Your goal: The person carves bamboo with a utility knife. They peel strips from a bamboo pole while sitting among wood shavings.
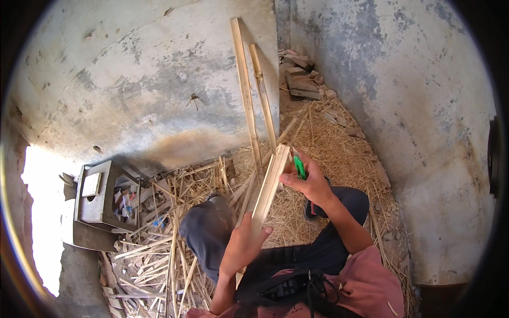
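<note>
A pale split bamboo piece point(269, 183) slants up and away from my lap. My left hand point(244, 245) is wrapped round its lower part, the thumb lying to the right. At its upper end, my right hand point(312, 183) is closed on a green-handled knife point(300, 167), probably a utility knife. The knife's tip is close to the bamboo's right edge; I cannot tell whether it touches. My right thumb rests by the bamboo's side. The lower end of the piece is partly hidden behind my left hand and wrist.
Two long bamboo strips point(245, 90) lean on the wall ahead. Shavings point(318, 132) cover the floor, with loose split strips point(154, 259) at the left. A worn cabinet point(103, 193) holding odds and ends stands far left. Rubble point(303, 85) lies beyond the wall's edge.
</note>
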`<state>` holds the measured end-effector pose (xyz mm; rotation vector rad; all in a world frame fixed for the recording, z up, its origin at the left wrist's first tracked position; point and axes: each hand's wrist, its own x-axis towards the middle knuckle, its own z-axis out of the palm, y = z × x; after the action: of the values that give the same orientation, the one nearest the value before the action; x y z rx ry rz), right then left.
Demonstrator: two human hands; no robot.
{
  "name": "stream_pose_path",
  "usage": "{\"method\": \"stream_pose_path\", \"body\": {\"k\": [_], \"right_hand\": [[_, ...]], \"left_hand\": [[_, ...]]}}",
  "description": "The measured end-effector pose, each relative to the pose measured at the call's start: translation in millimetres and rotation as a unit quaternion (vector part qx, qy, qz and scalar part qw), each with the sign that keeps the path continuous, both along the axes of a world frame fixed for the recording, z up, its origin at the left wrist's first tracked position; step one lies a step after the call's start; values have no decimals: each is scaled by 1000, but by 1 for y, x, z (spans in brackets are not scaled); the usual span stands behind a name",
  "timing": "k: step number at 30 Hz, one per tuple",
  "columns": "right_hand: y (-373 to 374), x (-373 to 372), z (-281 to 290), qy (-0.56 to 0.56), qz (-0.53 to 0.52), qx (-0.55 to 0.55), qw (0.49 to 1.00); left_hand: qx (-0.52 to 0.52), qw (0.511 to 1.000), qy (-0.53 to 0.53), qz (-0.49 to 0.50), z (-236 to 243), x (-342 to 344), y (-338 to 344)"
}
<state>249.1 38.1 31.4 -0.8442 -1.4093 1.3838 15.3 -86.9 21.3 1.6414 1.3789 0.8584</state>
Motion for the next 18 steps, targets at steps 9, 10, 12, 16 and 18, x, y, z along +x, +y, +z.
{"method": "stream_pose_path", "body": {"k": [9, 10, 12, 16, 18], "right_hand": [[-5, 8, -11, -125, 7, 227, 966], [-9, 5, -9, -175, 4, 267, 948], [-15, -7, -6, -220, -4, 332, 917], [-24, -21, -12, -241, -31, 395, 886], [-27, -24, -12, -239, -33, 408, 880]], "left_hand": [[29, 998, 36, 40, 10, -9, -1], [39, 998, 29, 40, 13, -9, 0], [24, 998, 20, 48, 20, -8, 0], [47, 998, 10, 41, 20, -9, 2], [41, 998, 6, 49, 24, -9, 3]]}}
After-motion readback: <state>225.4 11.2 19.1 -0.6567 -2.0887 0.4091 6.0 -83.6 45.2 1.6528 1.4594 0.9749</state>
